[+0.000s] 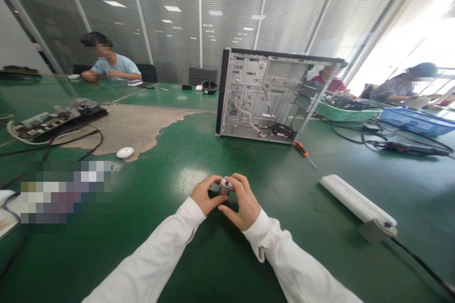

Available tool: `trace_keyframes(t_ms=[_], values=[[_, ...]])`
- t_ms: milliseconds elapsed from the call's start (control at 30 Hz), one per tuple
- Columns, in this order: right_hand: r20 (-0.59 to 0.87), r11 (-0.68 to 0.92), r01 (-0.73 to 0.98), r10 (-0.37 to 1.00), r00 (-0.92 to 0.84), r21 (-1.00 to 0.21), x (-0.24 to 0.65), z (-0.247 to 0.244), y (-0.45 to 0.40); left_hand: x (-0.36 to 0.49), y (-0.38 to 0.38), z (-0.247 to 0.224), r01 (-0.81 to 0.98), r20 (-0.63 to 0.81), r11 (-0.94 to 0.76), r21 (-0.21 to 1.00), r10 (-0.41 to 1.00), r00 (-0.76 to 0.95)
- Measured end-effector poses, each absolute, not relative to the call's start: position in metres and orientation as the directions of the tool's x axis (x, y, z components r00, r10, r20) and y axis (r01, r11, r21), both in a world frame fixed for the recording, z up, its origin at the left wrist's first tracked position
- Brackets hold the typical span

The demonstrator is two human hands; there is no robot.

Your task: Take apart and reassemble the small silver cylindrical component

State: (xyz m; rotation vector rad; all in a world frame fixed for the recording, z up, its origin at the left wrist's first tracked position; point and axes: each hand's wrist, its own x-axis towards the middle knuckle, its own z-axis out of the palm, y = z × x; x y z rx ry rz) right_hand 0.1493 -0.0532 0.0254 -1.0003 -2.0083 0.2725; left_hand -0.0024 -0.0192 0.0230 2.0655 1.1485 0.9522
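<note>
A small silver metal cylinder [225, 186], which looks like a small motor, stands upright near the middle of the green table. A small dark spot shows on its top. My left hand [207, 195] curls around its left side, thumb across the front and index finger near the top edge. From the right, my right hand [243, 202] is curved around it, with fingertips at its upper rim and the thumb lower in front. Its lower part is partly hidden by my thumbs. Beyond my hands lies an orange and black screwdriver [302, 149].
An open computer case [263, 97] stands ahead. To the right lie a white power strip [355, 199], a black-handled corded tool [408, 147], and green [348, 113] and blue baskets [419, 120]. Leftward are a white oval object [125, 153], cables and a circuit assembly [57, 120]. Several people sit around.
</note>
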Motion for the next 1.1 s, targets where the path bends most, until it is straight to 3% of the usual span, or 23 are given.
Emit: trace_keyframes(t_ms=[433, 767, 967, 1100], values=[[0.647, 0.695, 0.46, 0.705, -0.29, -0.552, 0.148, 0.026, -0.055, -0.006, -0.016, 0.027, 0.474, 0.53, -0.641, 0.603, 0.767, 0.362], [0.642, 0.604, 0.585, 0.746, -0.177, -0.541, 0.152, 0.016, -0.047, -0.012, -0.003, 0.016, 0.52, 0.283, -0.323, 0.791, 0.946, 0.157], [0.571, 0.537, 0.677, 0.794, -0.206, -0.503, 0.16, 0.002, -0.035, -0.02, 0.006, 0.007, 0.559, 0.267, -0.323, 0.764, 0.946, 0.182], [0.587, 0.505, 0.659, 0.801, -0.118, -0.557, 0.162, -0.005, -0.027, -0.019, 0.005, 0.006, 0.557, 0.277, -0.34, 0.758, 0.94, 0.197]])
